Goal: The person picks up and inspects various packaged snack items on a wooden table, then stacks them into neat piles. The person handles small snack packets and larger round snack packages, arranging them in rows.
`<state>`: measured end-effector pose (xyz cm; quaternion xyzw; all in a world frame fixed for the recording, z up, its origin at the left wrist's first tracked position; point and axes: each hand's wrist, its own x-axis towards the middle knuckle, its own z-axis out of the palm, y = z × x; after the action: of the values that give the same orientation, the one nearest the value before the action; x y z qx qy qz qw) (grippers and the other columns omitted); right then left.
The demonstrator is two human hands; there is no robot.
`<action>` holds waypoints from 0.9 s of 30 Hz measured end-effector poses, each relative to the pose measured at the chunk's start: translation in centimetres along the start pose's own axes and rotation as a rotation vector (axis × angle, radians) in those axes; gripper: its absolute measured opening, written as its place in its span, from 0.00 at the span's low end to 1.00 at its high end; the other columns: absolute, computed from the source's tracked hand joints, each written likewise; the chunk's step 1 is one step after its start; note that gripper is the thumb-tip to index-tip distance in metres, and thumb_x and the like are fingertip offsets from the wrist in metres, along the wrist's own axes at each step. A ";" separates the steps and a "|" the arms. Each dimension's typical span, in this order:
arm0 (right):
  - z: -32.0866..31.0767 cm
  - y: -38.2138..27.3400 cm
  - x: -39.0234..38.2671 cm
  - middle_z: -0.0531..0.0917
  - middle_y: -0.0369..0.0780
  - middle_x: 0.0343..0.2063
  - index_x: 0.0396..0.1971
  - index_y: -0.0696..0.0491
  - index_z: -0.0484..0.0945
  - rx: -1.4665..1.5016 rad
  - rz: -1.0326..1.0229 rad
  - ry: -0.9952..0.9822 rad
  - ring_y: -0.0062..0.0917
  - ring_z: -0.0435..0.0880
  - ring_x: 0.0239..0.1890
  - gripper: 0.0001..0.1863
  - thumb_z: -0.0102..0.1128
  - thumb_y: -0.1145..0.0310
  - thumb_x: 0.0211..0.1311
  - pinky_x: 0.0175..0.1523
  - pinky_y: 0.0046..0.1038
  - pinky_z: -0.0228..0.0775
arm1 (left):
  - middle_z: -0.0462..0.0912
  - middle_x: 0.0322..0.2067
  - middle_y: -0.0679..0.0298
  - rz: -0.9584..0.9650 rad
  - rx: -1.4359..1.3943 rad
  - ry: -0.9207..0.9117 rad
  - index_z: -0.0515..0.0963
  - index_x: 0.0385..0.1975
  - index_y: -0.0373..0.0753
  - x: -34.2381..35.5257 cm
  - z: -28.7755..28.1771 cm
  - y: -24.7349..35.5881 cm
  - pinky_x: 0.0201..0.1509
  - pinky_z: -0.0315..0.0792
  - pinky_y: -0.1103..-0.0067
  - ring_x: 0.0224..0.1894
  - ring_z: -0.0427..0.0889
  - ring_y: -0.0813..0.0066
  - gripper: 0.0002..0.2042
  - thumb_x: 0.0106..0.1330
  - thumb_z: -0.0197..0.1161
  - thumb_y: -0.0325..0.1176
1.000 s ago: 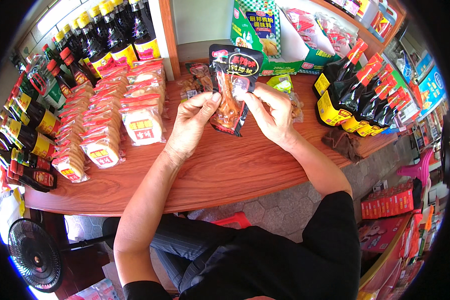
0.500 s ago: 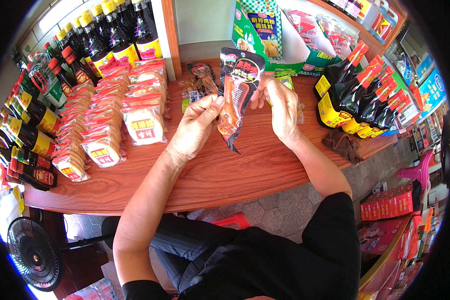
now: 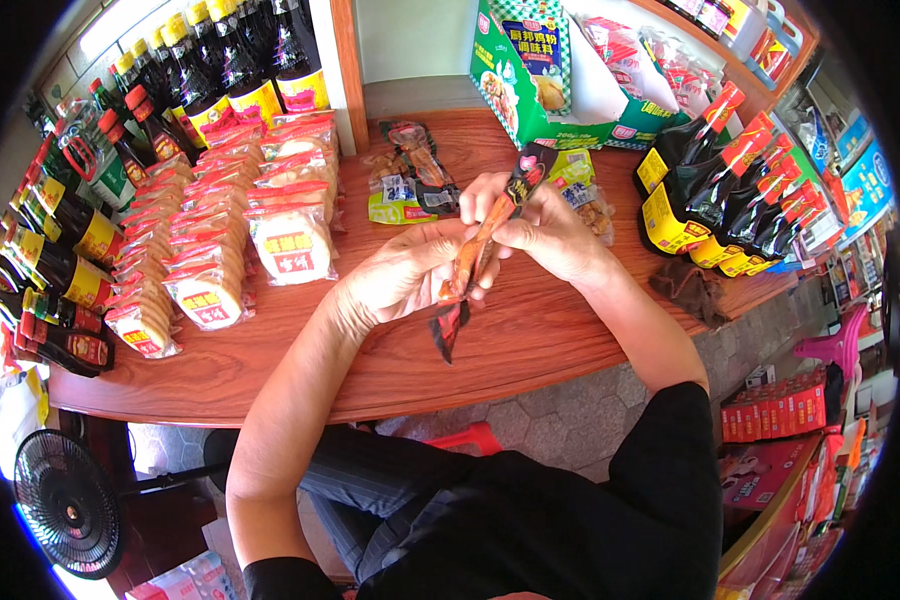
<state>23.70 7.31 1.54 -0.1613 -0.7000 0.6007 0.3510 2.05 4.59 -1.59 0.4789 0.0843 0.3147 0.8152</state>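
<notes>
Over the curved wooden counter (image 3: pixel 220 380), both hands grip a narrow black snack packet (image 3: pixel 475 250) with brown food showing, now tilted almost edge-on. My left hand (image 3: pixel 405 270) has its fingers closed around its lower part; my right hand (image 3: pixel 545 230) pinches its upper part, near the top end. Behind them lie small packets of brown food, a dark and green group (image 3: pixel 420 160) to the left and a green one (image 3: pixel 575 180) to the right.
Rows of wrapped round crackers (image 3: pixel 215 290) and dark bottles (image 3: pixel 255 100) fill the left. Green cartons (image 3: pixel 510 80) stand behind, more bottles (image 3: pixel 670 220) at the right beside a brown cloth (image 3: pixel 685 295). A black fan (image 3: pixel 65 500) is at lower left, a pink stool (image 3: pixel 830 345) right.
The packet has turned from facing me to nearly edge-on and moved lower. My right fingers have shifted onto its upper part, and both hands have come closer together.
</notes>
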 end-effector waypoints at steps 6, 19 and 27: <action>1.7 -0.2 0.2 0.85 0.38 0.40 0.47 0.60 0.76 -0.112 -0.240 0.319 0.17 0.84 0.42 0.13 0.64 0.76 0.65 0.47 0.21 0.79 | 0.81 0.52 0.56 -0.139 0.139 0.453 0.68 0.62 0.36 0.4 1.8 1.2 0.59 0.77 0.68 0.53 0.82 0.67 0.26 0.75 0.51 0.51; 1.5 -0.3 0.4 0.85 0.36 0.39 0.45 0.60 0.78 -0.139 -0.170 0.482 0.13 0.81 0.40 0.10 0.63 0.73 0.67 0.42 0.19 0.75 | 0.87 0.39 0.64 0.131 0.479 0.429 0.81 0.49 0.33 0.6 1.1 0.8 0.50 0.77 0.79 0.42 0.83 0.82 0.14 0.68 0.66 0.34; 2.0 1.1 0.7 0.85 0.36 0.36 0.49 0.57 0.78 -0.259 -0.113 0.385 0.13 0.83 0.34 0.14 0.64 0.69 0.67 0.38 0.19 0.77 | 0.86 0.41 0.61 0.285 0.461 0.549 0.79 0.50 0.33 1.0 0.1 -0.2 0.50 0.78 0.80 0.43 0.83 0.80 0.13 0.68 0.65 0.28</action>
<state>21.66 6.59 0.59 -0.2770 -0.6991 0.4435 0.4876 3.00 5.07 -1.59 0.5543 0.3005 0.5144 0.5813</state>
